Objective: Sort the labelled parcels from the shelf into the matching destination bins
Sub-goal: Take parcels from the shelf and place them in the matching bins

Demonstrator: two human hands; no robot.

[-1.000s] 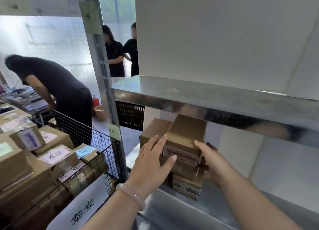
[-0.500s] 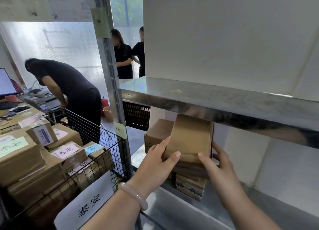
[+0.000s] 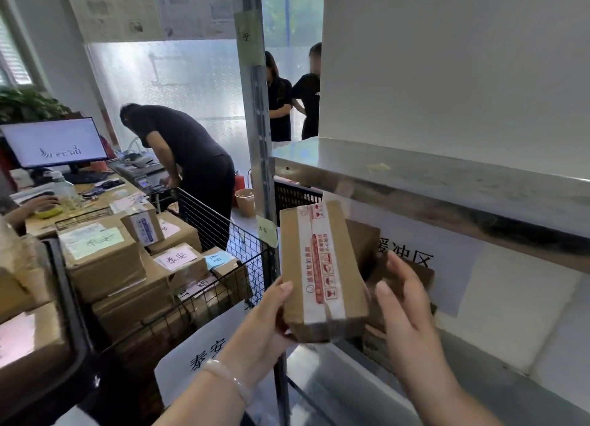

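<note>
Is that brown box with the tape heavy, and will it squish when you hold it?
Probably light: the left hand seems to carry the taped box mostly alone. Likely stiff, since its cardboard edges look straight under the grip. The glossy tape might feel slippery.

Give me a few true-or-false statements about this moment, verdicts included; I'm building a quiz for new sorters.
1. The left hand grips the taped parcel at its lower left corner. True.
2. The parcel is sealed with plain brown tape. False: the tape is white with red print.
3. The wire bin holds labelled boxes. True.
4. The monitor is dark. False: its screen is lit white.
5. The right hand wears the bracelet. False: the bracelet is on the left wrist.
</note>
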